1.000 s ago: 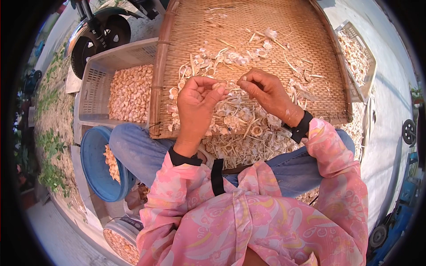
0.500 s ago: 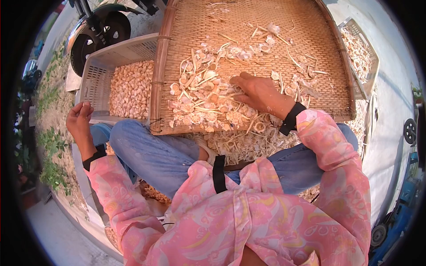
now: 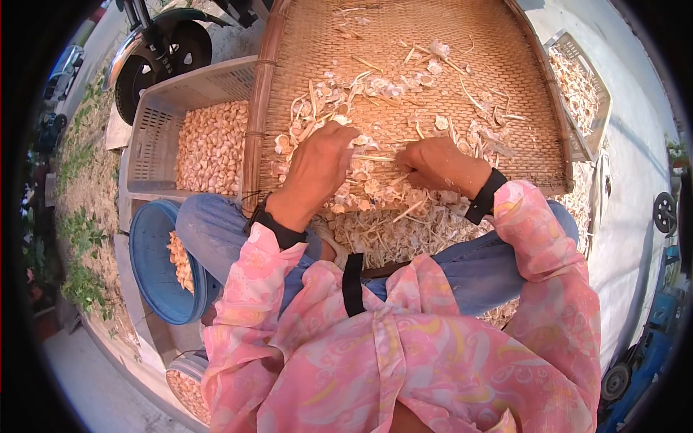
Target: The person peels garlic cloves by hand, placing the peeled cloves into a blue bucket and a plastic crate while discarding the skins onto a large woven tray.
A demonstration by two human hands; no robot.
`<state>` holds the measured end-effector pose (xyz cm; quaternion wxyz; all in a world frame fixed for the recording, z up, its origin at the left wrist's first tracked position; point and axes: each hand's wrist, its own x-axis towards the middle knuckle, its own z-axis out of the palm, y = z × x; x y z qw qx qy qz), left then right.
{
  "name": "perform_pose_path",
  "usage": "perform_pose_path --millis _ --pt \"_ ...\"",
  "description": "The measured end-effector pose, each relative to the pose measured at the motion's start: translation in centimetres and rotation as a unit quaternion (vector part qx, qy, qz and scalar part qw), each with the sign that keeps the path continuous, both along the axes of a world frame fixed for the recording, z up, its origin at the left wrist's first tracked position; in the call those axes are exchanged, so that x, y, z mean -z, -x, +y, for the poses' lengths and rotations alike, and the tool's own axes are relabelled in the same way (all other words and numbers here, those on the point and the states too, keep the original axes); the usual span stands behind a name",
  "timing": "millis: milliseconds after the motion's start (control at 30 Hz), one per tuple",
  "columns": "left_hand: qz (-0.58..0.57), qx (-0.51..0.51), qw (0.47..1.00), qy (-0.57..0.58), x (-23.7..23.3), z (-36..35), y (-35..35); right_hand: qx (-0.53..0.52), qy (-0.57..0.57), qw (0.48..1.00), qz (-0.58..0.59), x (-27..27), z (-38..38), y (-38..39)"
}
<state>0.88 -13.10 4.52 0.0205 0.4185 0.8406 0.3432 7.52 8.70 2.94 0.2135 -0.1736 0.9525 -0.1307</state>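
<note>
Over the near part of a woven bamboo tray (image 3: pixel 404 108), my left hand (image 3: pixel 321 173) is closed, knuckles up, its fingertips hidden beneath. To its right, my right hand (image 3: pixel 440 166) has its fingers curled in a pinch. A pale dry garlic stem (image 3: pixel 375 158) spans the gap between the hands and meets the right fingertips. I cannot tell what the left fingers hold. Around both hands lies a loose heap of garlic skins and stem scraps (image 3: pixel 368 187), with more scattered farther up the weave.
Left of the tray stands a grey crate (image 3: pixel 155 144) of garlic cloves (image 3: pixel 213 148). A blue bucket (image 3: pixel 155 267) with some cloves sits by my left knee. Scraps fill a crate (image 3: pixel 603 108) at right and pile below the tray. A wheeled vehicle (image 3: pixel 155 61) stands upper left.
My left hand has swung from out over the bucket at left to the tray, beside my right hand. The right hand has shifted slightly right and curled its fingers. The bucket is now uncovered.
</note>
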Motion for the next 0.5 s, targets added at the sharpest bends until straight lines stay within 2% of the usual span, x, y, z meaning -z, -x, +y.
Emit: perform_pose_path --millis 67,133,167,267,300,333,400,500 --pt "0.048 0.039 0.988 0.143 3.2 3.8 0.3 0.006 -0.017 0.998 -0.054 -1.1 0.2 -0.7" --pt "0.080 0.039 0.982 0.167 3.8 5.1 0.8 0.013 0.000 0.994 -0.110 -2.0 0.6 -1.1" --pt "0.097 0.044 0.978 0.181 4.1 5.5 0.9 0.022 0.029 0.995 -0.092 -1.7 0.9 -1.3" --pt "-0.088 -0.005 0.993 0.076 3.3 4.9 1.2 0.066 0.062 0.996 0.006 -0.2 1.6 -1.3" --pt "-0.245 -0.038 0.969 -0.006 2.9 4.9 1.3 0.066 0.059 0.995 0.038 -0.1 1.9 -1.0" --pt "-0.351 -0.042 0.933 -0.067 2.5 4.7 1.0 0.081 0.066 0.993 0.061 -0.1 1.9 -0.9" --pt "-0.542 -0.056 0.816 -0.192 0.4 3.4 -0.3 0.100 0.074 0.986 0.108 -0.3 1.7 -0.4" --pt "-0.613 -0.006 0.736 -0.288 -2.5 1.3 -1.8 0.104 0.145 0.971 0.157 0.5 1.2 0.5"
